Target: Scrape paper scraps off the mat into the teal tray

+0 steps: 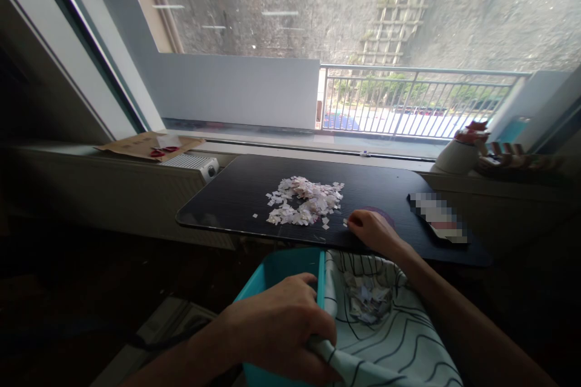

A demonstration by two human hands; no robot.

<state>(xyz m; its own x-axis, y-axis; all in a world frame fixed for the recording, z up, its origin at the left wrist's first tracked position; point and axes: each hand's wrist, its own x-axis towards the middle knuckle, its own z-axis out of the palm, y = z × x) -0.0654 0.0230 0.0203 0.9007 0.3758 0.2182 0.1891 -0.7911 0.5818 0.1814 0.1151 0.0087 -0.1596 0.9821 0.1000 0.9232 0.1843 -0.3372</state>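
A heap of small torn paper scraps (305, 201) lies on a dark table (236, 193) by the window. My right hand (373, 230) rests on the table just right of the heap, fingers curled together near the loose scraps; I cannot make out whether they hold any. My left hand (284, 323) grips the edge of a white cloth with black lines (394, 338), which is draped over a teal bin (276, 269) below the table's front edge. More paper scraps (367, 301) lie in the hollow of the cloth.
A flat dark object (438, 217) lies on the table's right side. On the sill stand a white pot (458, 154) at right, a cardboard piece (145, 145) and a white heater-like unit (193, 163) at left. A balcony railing (408, 100) shows outside.
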